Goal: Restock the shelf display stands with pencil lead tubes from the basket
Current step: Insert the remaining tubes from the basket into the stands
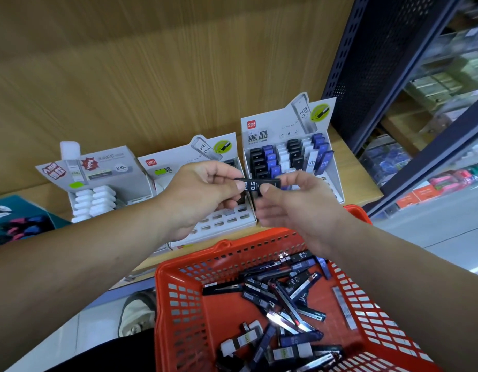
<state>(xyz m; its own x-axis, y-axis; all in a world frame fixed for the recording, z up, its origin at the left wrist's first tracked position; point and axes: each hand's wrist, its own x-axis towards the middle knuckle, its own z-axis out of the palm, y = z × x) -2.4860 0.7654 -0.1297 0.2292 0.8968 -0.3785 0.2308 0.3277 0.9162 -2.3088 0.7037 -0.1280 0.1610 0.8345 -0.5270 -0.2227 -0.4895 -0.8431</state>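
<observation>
Between left hand (200,189) and right hand (294,208), both pinching it: black tube (256,185). Beyond right hand, far stand (286,157) nearly full; under left hand, near stand (224,218) mostly empty; basket (232,245) holds many more.

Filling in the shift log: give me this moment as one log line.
left hand: pinches tube | right hand: pinches tube | tube: black, not yet slotted | middle stand: empty slots | basket: many tubes

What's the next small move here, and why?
Probably tip the black tube, pinched flat between left hand and right hand, upright and lower it into the middle stand: its front slots sit empty, while the right stand looks mostly full.
</observation>
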